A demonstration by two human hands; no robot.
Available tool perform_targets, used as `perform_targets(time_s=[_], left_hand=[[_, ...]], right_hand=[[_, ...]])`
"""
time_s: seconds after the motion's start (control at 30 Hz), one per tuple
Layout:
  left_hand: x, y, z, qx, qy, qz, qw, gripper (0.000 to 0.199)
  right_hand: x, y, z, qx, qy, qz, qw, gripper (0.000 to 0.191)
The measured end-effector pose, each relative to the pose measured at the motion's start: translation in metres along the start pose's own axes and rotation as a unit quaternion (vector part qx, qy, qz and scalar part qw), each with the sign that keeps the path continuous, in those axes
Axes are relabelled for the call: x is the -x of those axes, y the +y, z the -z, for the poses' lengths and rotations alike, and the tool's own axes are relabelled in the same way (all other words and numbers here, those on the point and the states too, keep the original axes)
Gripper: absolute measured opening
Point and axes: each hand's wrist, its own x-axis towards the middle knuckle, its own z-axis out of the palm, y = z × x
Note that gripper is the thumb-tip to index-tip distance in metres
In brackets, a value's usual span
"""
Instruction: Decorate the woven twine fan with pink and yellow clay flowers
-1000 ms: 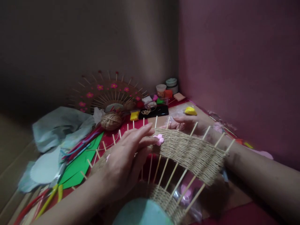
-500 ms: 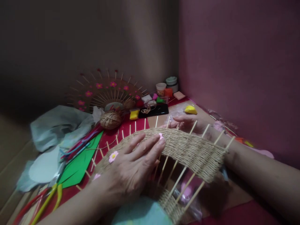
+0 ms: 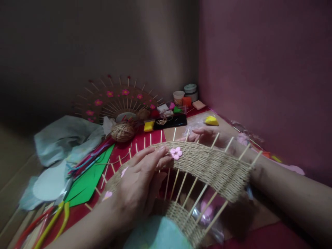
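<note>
A curved fan (image 3: 204,159) of woven twine on thin wooden sticks lies tilted before me. On its band sits a pink flower (image 3: 176,153) of separate round petals with a bare centre. My left hand (image 3: 140,183) lies on the band left of that flower, fingers stretched close together, tips touching the band by the petals. Its thumb is mostly hidden. Pink petals (image 3: 107,195) of other flowers show beside and below the hand. Behind the fan, my right hand (image 3: 207,134) props it up; its fingers are partly covered by the weave. A light blue-green round piece (image 3: 158,235) covers the fan's base.
Scissors (image 3: 61,204) and a green sheet (image 3: 88,183) lie at left, near a twine ball (image 3: 122,132). A second, flowered fan (image 3: 116,98) leans on the back wall. A phone (image 3: 171,121), yellow clay (image 3: 211,120) and a paper cup (image 3: 178,98) stand behind.
My left hand has drawn back to the left and uncovered the pink flower, while now covering most of the yellow-centred one. My right hand and the fan have hardly moved.
</note>
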Motion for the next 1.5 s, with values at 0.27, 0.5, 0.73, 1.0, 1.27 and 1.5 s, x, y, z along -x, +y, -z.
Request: perform_targets(time_s=[0.27, 0.5, 0.73, 1.0, 1.27, 1.5], left_hand=[[-0.004, 0.005, -0.001, -0.018, -0.002, -0.012, 1.000, 0.053], [0.001, 0.004, 0.002, 0.019, 0.005, 0.048, 0.999, 0.061], [-0.005, 0.002, 0.001, -0.027, -0.002, -0.006, 1.000, 0.052], [-0.005, -0.002, -0.004, -0.087, -0.017, -0.058, 0.994, 0.054], [-0.011, 0.003, -0.002, -0.074, -0.032, -0.050, 0.996, 0.044], [-0.010, 0.003, -0.005, -0.107, -0.054, -0.069, 0.990, 0.052]], right_hand=[[0.003, 0.001, -0.015, -0.076, 0.065, -0.020, 0.995, 0.022], [-0.001, 0.001, -0.002, -0.096, 0.037, -0.034, 0.994, 0.012], [-0.002, 0.002, 0.004, -0.090, 0.030, -0.025, 0.995, 0.010], [0.002, 0.000, -0.010, -0.085, 0.056, -0.022, 0.995, 0.017], [0.001, 0.000, -0.010, -0.090, 0.053, -0.021, 0.994, 0.017], [0.004, 0.000, -0.012, -0.098, 0.053, -0.042, 0.993, 0.014]])
